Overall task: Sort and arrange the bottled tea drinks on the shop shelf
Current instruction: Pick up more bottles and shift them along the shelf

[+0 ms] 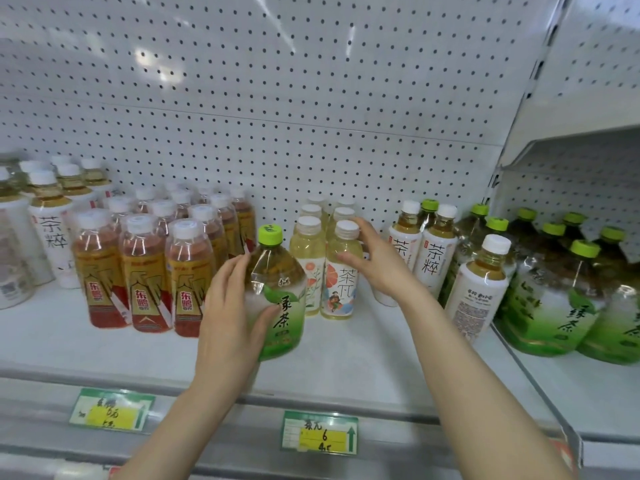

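Left hand (231,311) fingers hold 绿茶 bottle (284,306); right hand (377,265) fingers clasp 茶π bottle (341,293).

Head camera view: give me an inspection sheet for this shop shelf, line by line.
Surface: white shelf, bottles standing in groups.
Job's things: green tea bottle ahead of the rows; pale tea bottle at its row's front; red-gold bottles; white-label bottles on both sides.
Clutter: nothing seen.
Hands: left hand grips the green tea bottle; right hand fingers curl round the pale tea bottle.
Cables: nothing seen.
Surroundings: pegboard back; price tags on the shelf edge.
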A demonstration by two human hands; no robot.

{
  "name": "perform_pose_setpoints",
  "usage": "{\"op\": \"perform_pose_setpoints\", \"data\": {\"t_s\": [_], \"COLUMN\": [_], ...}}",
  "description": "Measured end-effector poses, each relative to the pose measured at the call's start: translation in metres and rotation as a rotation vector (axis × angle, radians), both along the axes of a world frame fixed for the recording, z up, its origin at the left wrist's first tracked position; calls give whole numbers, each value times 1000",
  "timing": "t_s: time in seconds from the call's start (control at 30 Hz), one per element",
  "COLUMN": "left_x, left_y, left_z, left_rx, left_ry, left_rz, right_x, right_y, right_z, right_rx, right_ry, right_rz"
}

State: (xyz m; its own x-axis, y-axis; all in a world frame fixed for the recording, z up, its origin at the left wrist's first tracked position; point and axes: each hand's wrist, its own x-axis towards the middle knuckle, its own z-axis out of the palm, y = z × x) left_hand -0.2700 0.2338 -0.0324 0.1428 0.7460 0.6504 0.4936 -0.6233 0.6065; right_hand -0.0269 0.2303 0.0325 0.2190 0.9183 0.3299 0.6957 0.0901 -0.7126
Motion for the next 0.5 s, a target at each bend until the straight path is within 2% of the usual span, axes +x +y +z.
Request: {"op": "perform_pose_setpoints", "data": {"t_s": [0.13, 0.23, 0.3, 0.4, 0.5], "left_x": [-2, -4, -5, -10, -22], "left_y": [1, 1, 4, 6, 4], "left_z": [0, 2, 2, 2, 0], "left_rx": [13, 21, 23, 34, 42], "left_ry": [18, 7, 11, 8, -16], "left_rz": [-14, -33, -42, -65, -48], "right_x": [-2, -17, -33, -50, -51], "right_y": [4, 4, 9, 30, 48], "right_z": [-5, 5, 23, 48, 60], "right_rx": [-18, 154, 232, 13, -192], "right_ry": [-90, -413, -611, -810, -710], "right_rz": [-104, -284, -313, -247, -130]}}
